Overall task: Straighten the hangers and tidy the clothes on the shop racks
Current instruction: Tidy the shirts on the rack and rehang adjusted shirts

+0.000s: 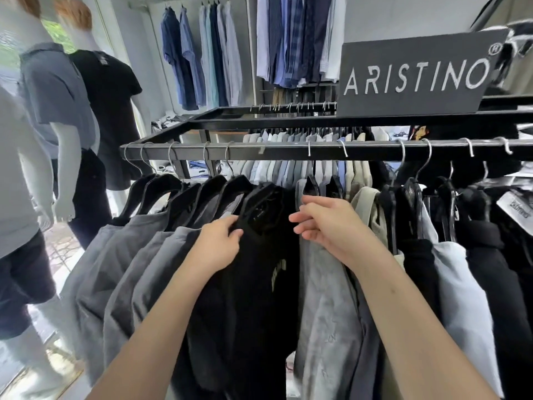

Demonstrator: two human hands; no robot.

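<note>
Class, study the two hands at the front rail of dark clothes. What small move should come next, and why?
Probably the left hand should tug the black shirt straight where it hangs from the dark metal rail: it grips that shirt's shoulder, which looks bunched. The right hand, fingers loosely curled over the pale grey shirt, holds nothing and could part the neighbours.

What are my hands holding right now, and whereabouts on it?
The left hand grips the black top at its shoulder edge. The right hand seems to hold nothing, its fingers loosely curled over the grey shirt.
</note>
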